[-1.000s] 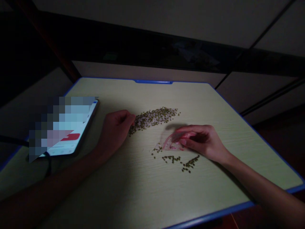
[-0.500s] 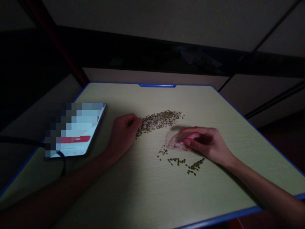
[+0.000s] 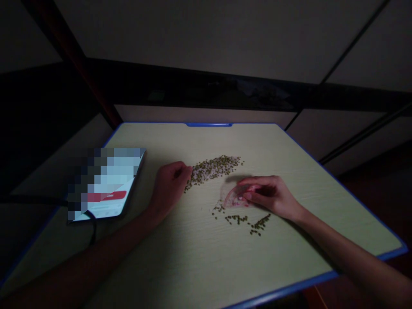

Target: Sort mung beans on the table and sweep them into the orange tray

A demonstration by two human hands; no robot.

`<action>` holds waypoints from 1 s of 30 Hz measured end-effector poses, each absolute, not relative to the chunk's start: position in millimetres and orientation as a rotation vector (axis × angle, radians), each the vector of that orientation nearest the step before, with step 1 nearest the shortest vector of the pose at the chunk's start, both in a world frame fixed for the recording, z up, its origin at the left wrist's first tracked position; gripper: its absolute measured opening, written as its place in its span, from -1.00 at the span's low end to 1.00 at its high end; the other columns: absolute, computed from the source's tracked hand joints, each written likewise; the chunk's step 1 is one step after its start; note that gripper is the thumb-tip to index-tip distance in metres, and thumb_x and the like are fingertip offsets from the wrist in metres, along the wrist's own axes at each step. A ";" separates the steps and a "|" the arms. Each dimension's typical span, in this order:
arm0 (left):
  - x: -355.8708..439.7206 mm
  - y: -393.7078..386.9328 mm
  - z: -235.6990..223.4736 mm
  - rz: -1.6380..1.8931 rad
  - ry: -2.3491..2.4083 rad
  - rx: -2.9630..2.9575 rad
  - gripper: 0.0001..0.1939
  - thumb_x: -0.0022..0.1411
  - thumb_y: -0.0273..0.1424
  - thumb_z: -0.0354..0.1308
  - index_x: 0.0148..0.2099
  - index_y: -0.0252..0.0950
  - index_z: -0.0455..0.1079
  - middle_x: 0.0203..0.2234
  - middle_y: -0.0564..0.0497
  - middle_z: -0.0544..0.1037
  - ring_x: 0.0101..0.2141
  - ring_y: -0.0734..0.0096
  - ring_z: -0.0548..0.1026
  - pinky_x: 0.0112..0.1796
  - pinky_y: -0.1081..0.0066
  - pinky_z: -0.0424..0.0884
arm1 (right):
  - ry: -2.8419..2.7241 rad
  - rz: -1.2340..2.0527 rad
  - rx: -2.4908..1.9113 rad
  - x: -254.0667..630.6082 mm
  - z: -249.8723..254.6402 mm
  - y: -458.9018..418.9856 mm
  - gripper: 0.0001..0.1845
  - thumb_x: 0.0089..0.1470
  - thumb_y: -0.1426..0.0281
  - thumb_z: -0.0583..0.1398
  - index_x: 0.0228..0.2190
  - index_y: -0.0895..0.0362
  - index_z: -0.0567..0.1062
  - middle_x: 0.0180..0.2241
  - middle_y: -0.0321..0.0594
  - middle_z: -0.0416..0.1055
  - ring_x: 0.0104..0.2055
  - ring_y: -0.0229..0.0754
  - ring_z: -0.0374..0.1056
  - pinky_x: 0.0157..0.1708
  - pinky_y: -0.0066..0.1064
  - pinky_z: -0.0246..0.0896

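Note:
A long pile of small green beans mixed with white grains (image 3: 214, 168) lies on the pale tabletop (image 3: 193, 257). My left hand (image 3: 172, 182) rests at the pile's left end, fingers closed in a pinch; whatever they may hold is hidden. Between the thumb and fingers of my right hand (image 3: 272, 195) is a pinkish see-through piece with a curved rim (image 3: 234, 196), tilted just above the table; its exact kind is unclear. In front of it lie loose green beans (image 3: 237, 219) in small clusters, with a few white grains near the leftmost ones.
A tablet-like device with a lit screen (image 3: 111, 182), partly pixelated, lies on the left of the table. A dark cable (image 3: 93, 223) runs across its near corner. The table has a blue edge (image 3: 277, 296), and pale panels (image 3: 206, 34) stand behind it.
The camera view has shifted slightly, so the table sits lower in the picture. Both hands keep nearly the same places over the table, the right still holding the pinkish piece.

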State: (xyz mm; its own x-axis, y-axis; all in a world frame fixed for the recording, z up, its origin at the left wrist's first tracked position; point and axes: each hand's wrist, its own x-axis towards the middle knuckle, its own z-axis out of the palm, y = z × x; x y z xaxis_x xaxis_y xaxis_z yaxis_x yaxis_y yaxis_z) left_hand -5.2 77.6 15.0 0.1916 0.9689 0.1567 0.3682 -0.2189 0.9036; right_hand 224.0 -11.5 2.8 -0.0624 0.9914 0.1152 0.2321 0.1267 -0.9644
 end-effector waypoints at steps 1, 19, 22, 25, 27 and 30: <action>-5.2 78.0 15.0 1.016 1.268 1.715 -0.73 -0.03 -0.25 0.01 -0.68 -0.24 0.18 -0.84 0.18 0.13 -0.73 0.52 0.09 -0.65 0.47 0.01 | -1.475 1.035 -1.264 224.3 3.0 -11.7 -0.77 -0.13 0.49 0.31 -0.32 0.13 0.62 -0.62 -0.30 0.45 -0.66 -0.37 0.19 -0.70 -0.51 0.11; -4.3 78.2 16.3 1.019 1.278 1.726 -0.73 -0.04 -0.25 0.01 -0.68 -0.24 0.18 -0.83 0.18 0.14 -0.73 0.53 0.10 -0.66 0.46 0.02 | -1.486 1.046 -1.222 224.7 1.0 -12.4 -0.75 -0.12 0.49 0.31 -0.29 0.12 0.62 -0.55 -0.27 0.49 -0.62 -0.37 0.23 -0.65 -0.50 0.12; -3.7 78.2 14.9 1.043 1.279 1.725 -0.73 -0.05 -0.24 0.01 -0.69 -0.24 0.18 -0.83 0.17 0.15 -0.73 0.54 0.10 -0.66 0.47 0.02 | -1.494 1.076 -1.209 226.0 0.1 -12.2 -0.76 -0.12 0.50 0.31 -0.30 0.13 0.62 -0.54 -0.24 0.50 -0.61 -0.35 0.26 -0.64 -0.50 0.15; -3.7 77.9 14.3 1.053 1.282 1.729 -0.73 -0.06 -0.24 0.01 -0.69 -0.25 0.19 -0.82 0.16 0.16 -0.73 0.54 0.11 -0.66 0.47 0.03 | -1.489 1.103 -1.185 226.5 0.4 -12.9 -0.74 -0.12 0.53 0.30 -0.30 0.12 0.62 -0.57 -0.27 0.48 -0.61 -0.35 0.27 -0.63 -0.50 0.18; -3.9 77.7 14.6 1.047 1.291 1.732 -0.73 -0.06 -0.25 0.01 -0.69 -0.25 0.19 -0.83 0.16 0.16 -0.73 0.54 0.11 -0.66 0.47 0.03 | -1.491 1.118 -1.164 226.0 1.3 -13.4 -0.73 -0.13 0.56 0.30 -0.31 0.11 0.63 -0.59 -0.30 0.46 -0.60 -0.35 0.28 -0.61 -0.51 0.20; -4.2 78.2 14.8 1.040 1.290 1.732 -0.73 -0.06 -0.25 0.01 -0.69 -0.25 0.19 -0.83 0.16 0.16 -0.73 0.54 0.12 -0.66 0.48 0.03 | -1.484 1.141 -1.145 224.4 2.9 -14.0 -0.72 -0.15 0.57 0.30 -0.31 0.11 0.63 -0.60 -0.30 0.46 -0.59 -0.34 0.30 -0.58 -0.50 0.23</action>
State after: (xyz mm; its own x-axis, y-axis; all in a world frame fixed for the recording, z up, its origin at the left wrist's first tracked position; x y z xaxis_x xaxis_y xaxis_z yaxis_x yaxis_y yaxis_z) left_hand -4.2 78.2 14.8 0.1705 0.9689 0.1792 0.3809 -0.2325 0.8949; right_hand 224.4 -14.0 2.9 -0.1528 0.9810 0.1194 0.1370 0.1407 -0.9805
